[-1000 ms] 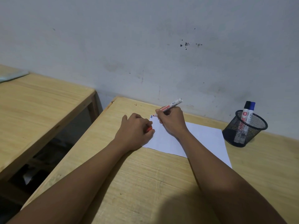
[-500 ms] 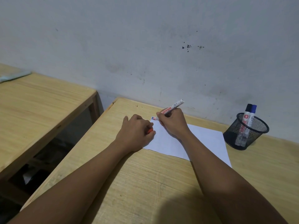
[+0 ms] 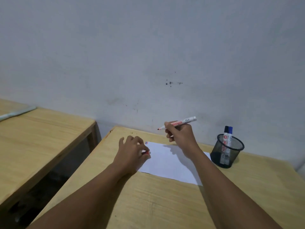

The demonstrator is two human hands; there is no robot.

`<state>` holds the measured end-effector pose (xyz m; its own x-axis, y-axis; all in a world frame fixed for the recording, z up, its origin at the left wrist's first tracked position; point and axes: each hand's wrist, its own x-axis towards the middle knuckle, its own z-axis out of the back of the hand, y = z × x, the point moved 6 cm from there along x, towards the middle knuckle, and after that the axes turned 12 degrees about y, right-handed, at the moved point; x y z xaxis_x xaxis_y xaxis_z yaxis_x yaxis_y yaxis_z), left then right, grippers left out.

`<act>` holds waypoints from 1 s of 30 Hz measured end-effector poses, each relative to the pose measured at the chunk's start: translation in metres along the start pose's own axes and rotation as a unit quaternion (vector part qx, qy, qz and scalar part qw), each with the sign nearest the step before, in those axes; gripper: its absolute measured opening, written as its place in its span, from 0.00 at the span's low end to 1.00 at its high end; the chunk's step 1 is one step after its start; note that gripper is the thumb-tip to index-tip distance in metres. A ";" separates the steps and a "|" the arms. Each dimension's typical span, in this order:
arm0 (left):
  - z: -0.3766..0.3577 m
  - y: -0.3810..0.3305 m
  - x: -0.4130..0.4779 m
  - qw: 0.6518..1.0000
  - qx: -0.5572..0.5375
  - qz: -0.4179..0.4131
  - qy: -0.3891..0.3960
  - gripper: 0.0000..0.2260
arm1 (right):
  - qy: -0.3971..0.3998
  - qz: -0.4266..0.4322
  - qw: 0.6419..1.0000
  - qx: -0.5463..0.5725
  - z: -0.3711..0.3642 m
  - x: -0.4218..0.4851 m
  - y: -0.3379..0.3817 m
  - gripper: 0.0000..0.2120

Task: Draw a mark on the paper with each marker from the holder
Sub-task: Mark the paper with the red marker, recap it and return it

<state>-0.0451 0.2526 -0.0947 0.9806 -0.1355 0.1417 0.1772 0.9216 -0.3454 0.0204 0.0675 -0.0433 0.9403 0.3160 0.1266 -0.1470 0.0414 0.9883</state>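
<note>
A white sheet of paper lies on the wooden desk, with short blue and red marks at its far left corner. My right hand holds an uncapped red marker in the air above the paper's far edge, tip pointing left. My left hand rests on the paper's left edge, fingers closed on the red cap. A black mesh holder at the right holds two markers, one blue-capped, one dark-capped.
A grey wall runs right behind the desk. A second wooden desk stands to the left across a dark gap, with a pale flat object on its far end.
My right hand has lifted the red marker off the paper's corner, up and to the right. The red mark beside the blue one now shows. My left hand stays put.
</note>
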 end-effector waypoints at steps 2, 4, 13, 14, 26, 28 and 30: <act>0.017 -0.019 0.004 0.997 -0.078 -0.009 0.006 0.13 | -0.011 0.015 1.000 -0.006 0.021 -0.015 0.026 0.05; 0.040 -0.046 0.010 0.987 -0.160 -0.022 -0.008 0.09 | -0.021 0.035 0.999 -0.005 0.043 -0.031 0.055 0.03; 0.132 -0.175 0.020 0.937 -0.305 -0.133 -0.110 0.06 | -0.072 0.115 0.990 -0.038 0.108 -0.109 0.158 0.03; 0.137 -0.188 0.019 0.933 -0.311 -0.144 -0.112 0.08 | -0.081 0.122 0.989 -0.037 0.113 -0.116 0.165 0.03; 0.157 -0.263 0.007 0.919 -0.303 -0.221 -0.119 0.08 | -0.093 0.137 0.984 -0.068 0.142 -0.149 0.185 0.06; 0.159 -0.268 0.005 0.924 -0.271 -0.235 -0.133 0.07 | -0.108 0.128 0.983 -0.074 0.143 -0.149 0.182 0.08; 0.159 -0.272 0.001 0.927 -0.227 -0.252 -0.159 0.07 | -0.125 0.119 0.983 -0.068 0.143 -0.149 0.178 0.10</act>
<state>-0.1056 0.0596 0.1469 0.7025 -0.3259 0.6327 0.6935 0.5131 -0.5057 -0.1018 -0.1080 0.1255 0.9183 0.0899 0.3856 -0.3946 0.1257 0.9102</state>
